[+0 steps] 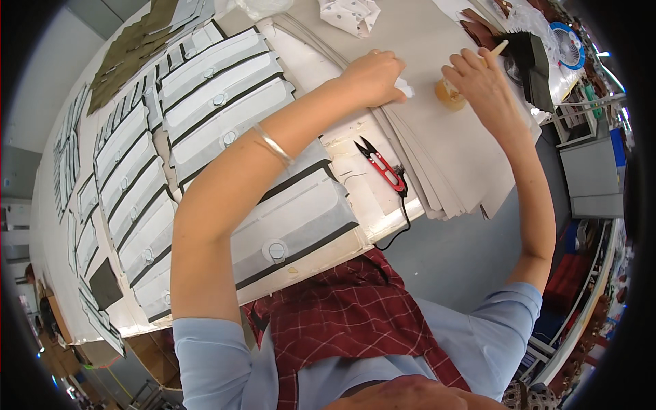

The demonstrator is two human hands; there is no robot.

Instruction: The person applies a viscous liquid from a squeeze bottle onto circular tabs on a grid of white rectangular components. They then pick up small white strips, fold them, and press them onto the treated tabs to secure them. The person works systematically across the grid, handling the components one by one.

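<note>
My left hand (pixel 374 76) is closed over the grey sheets, its fingertips on a small white thing (pixel 404 87), perhaps a cap or a wad of tissue. My right hand (pixel 480 80) is closed around a brush, whose pale handle (pixel 501 48) sticks out past the index finger. Under the right fingers stands a small clear jar (pixel 449 96) of amber liquid; whether the brush tip is inside is hidden. Thread snips (pixel 384 165) with red handles and black blades lie on the table nearer me, tied to a black cord.
Rows of white panels with dark edges and round tabs (pixel 276 251) cover the table's left. Beneath my hands is a stack of grey sheets (pixel 437 160). Dotted white cloth (pixel 349 15), a black piece (pixel 531 68) and a blue fan (pixel 567 46) sit toward the far side.
</note>
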